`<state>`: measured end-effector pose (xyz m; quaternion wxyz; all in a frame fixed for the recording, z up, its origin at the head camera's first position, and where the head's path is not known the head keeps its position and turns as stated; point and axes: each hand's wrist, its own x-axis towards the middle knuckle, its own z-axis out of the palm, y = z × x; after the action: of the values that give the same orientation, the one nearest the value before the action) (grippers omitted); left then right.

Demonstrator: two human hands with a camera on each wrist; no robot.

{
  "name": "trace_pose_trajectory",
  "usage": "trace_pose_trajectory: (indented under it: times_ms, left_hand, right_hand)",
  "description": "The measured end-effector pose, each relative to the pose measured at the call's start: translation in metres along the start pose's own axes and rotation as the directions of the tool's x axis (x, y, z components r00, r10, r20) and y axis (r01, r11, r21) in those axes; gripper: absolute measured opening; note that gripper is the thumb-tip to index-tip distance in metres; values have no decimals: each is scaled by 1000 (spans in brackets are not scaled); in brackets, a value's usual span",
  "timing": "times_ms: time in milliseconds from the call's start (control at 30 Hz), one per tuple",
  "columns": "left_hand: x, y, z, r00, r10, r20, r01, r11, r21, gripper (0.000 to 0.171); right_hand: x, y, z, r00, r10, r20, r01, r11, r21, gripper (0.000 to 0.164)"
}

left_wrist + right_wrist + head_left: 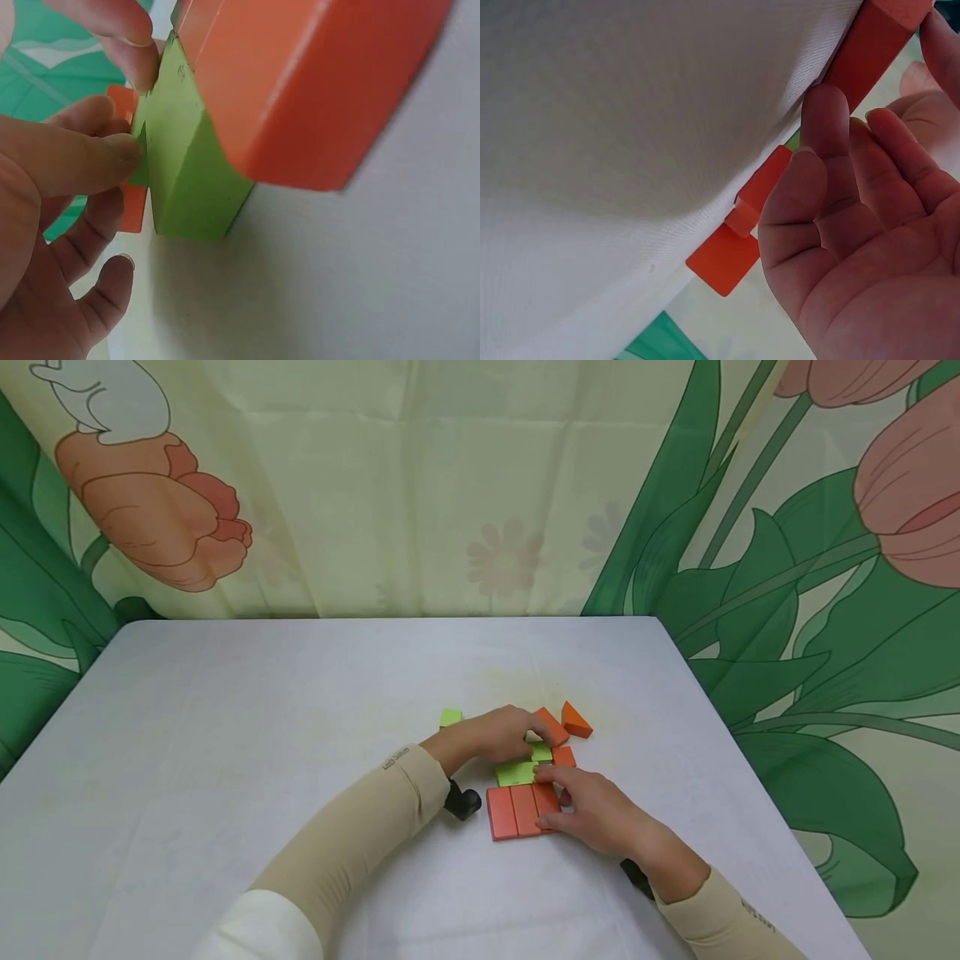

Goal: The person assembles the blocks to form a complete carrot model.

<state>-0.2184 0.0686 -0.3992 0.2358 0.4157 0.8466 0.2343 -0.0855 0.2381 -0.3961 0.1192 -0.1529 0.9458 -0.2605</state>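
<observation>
My left hand [498, 732] reaches over the blocks and pinches a small green block [540, 752] between thumb and fingers. A larger green block [516, 774] lies just in front of it. Three coral-red rectangular blocks [513, 814] lie side by side at the near end. With thumb and index finger, my right hand [600, 806] grips the rightmost of these by its two ends. In the left wrist view, the red row [300, 105] fills the foreground beside the larger green block [202, 187]. My right fingers partly hide a red block [877, 56] in the right wrist view.
Beyond the hands lie a small orange block [564, 757], an orange block [551, 727] set at an angle and an orange triangular block [576, 721]. Another green block [451, 717] sits behind my left wrist. A white cloth covers the table [225, 735]; a printed curtain [450, 485] hangs behind.
</observation>
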Motion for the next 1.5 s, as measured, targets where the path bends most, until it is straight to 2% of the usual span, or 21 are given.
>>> trace_pose_trajectory:
  times_ms: [100, 233, 400, 600, 733, 1000, 1233, 1333, 1500]
  left_hand:
    - [0, 1, -1, 1000, -10, 10, 9, 1000, 26, 40]
    - [0, 1, -2, 999, -40, -14, 40, 998, 38, 36]
    - [0, -3, -1, 997, -48, -67, 49, 999, 19, 30]
    - [-1, -9, 1, 994, -39, -101, 34, 998, -55, 29]
    - [-2, -10, 0, 995, -40, -94, 35, 998, -58, 30]
    - [2, -4, 0, 995, -41, -86, 38, 999, -33, 25]
    - [1, 1, 1, 996, -65, -58, 62, 997, -52, 23]
    - [1, 1, 1, 997, -55, -59, 52, 997, -49, 23]
    - [-4, -4, -2, 996, -40, -74, 33, 994, -100, 26]
  right_hand:
    - [0, 0, 1, 1000, -2, -4, 2, 1000, -2, 56]
    - [1, 0, 1, 1000, 6, 2, -6, 1000, -3, 57]
    - [1, 0, 0, 1000, 19, 9, -19, 1000, -10, 57]
    - [1, -2, 0, 999, 39, 20, -39, 999, -8, 58]
    - [2, -2, 0, 999, 38, 21, -38, 999, -12, 58]
    - [0, 1, -2, 1000, -17, 5, 17, 1000, -3, 56]
    - [0, 0, -1, 1000, 11, 9, -11, 1000, -2, 57]
    - [0, -1, -1, 1000, 16, 14, -16, 1000, -4, 58]
    - [0, -1, -1, 1000, 15, 20, -15, 1000, -6, 58]
